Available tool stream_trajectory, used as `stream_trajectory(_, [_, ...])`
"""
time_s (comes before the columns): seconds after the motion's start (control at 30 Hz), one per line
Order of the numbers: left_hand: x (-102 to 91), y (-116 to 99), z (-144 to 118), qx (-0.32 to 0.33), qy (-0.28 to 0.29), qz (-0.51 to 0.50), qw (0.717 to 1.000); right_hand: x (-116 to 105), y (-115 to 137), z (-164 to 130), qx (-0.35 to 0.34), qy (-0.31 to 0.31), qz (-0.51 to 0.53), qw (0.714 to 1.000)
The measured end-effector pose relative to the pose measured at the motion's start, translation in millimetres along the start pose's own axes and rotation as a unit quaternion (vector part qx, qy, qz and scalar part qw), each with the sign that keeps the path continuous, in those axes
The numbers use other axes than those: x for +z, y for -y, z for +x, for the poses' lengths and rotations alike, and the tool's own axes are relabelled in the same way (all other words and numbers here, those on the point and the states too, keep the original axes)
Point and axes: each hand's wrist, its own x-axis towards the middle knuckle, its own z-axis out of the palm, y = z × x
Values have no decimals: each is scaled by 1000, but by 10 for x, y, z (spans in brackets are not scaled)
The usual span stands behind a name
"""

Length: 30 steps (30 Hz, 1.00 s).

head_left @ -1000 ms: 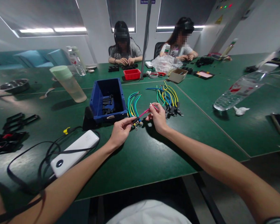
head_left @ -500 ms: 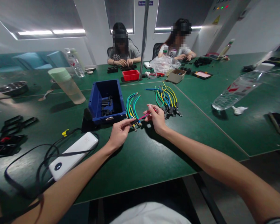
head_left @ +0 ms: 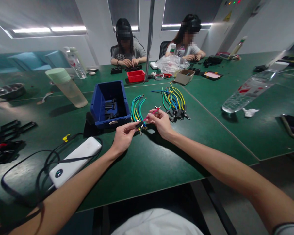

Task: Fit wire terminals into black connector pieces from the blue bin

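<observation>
A pink wire [head_left: 150, 115] is held up just over the green table [head_left: 147, 163], between two hands. The left hand [head_left: 122, 137] pinches the near end, where a small black cap [head_left: 138, 124] sits on the wire. The right hand [head_left: 160, 122] pinches the wire a little farther up, and the far tip pokes out past its fingers. It looks like the cap is being put on this wire, but how far on it is cannot be told. Just behind the hands lies a small bunch of green, blue and yellow wires [head_left: 137, 109], touching the table. A bigger bunch of wires [head_left: 172, 101] lies to the right; dark caps seem to be on its near ends. A blue box [head_left: 110, 104] with black parts inside stands just left of the small bunch. So some wires look done and some look still to do. A white power bank [head_left: 74, 161] with black cords lies near the left arm. Two other people sit at the far side of the table, busy with their own hands.
</observation>
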Motion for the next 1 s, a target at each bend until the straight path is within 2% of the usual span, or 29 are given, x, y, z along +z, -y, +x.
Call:
stream_trajectory(0.2, [-3,7,-11,10,4,-8,1000,15,-7,-20,-30,51,-71,996])
stream_trajectory(0.4, [0,-20,-15,5,14,-5,1000,37,-43,-32,-24,115,-80,990])
stream_trajectory(1.0, [-11,-7,-13,7,1,3,1000,33,-50,-4,-27,72,-73,994])
